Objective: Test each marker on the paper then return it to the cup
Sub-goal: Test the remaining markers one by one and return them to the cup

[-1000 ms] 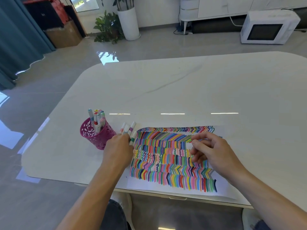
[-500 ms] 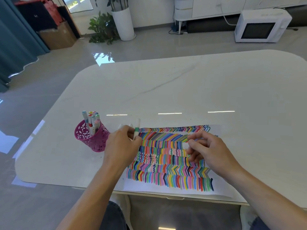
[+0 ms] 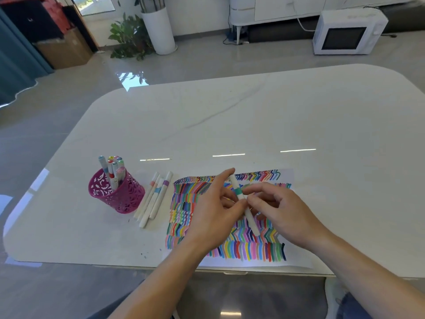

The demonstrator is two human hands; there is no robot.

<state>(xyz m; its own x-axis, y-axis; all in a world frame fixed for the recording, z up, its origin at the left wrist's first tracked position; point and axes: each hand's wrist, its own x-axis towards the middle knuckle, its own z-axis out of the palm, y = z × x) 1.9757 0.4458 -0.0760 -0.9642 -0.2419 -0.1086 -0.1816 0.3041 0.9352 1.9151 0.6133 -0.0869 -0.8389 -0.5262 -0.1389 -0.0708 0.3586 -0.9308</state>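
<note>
Over the paper (image 3: 241,262), left hand (image 3: 213,215): reaches in from 7 o'clock; its thumb and curled fingers pinch the green-banded marker (image 3: 238,191) just below the band, and its index finger lies straight along the barrel toward 12 o'clock.
Right hand (image 3: 282,215): reaches in from 4 o'clock with fingers curled; its thumb and index finger pinch the same marker at the band, right beside the left thumb.
Green-banded marker: a white barrel held above the sheet between both hands, slanting from 11 o'clock at its far end to 5 o'clock at its near end; I cannot tell whether a cap is on.
Paper: a white sheet lying flat at the 6 o'clock edge of the table (image 3: 253,116), filled with rows of short coloured strokes, with a bare margin along its near side.
Loose markers (image 3: 154,199): three white ones with pink, blue and purple bands, lying side by side at 9 o'clock of the sheet, between it and the cup (image 3: 117,194).
Cup: pink with a cut-out pattern, upright, just beside the loose markers.
Standing markers (image 3: 112,168): a bunch upright in the cup, coloured ends up.
Table: glossy white with rounded corners and a faint grey vein.
Floor beyond: a white microwave (image 3: 347,33) at 1 o'clock, a white planter (image 3: 161,31) at 11 o'clock, and a cardboard box (image 3: 62,49) at 10 o'clock.
</note>
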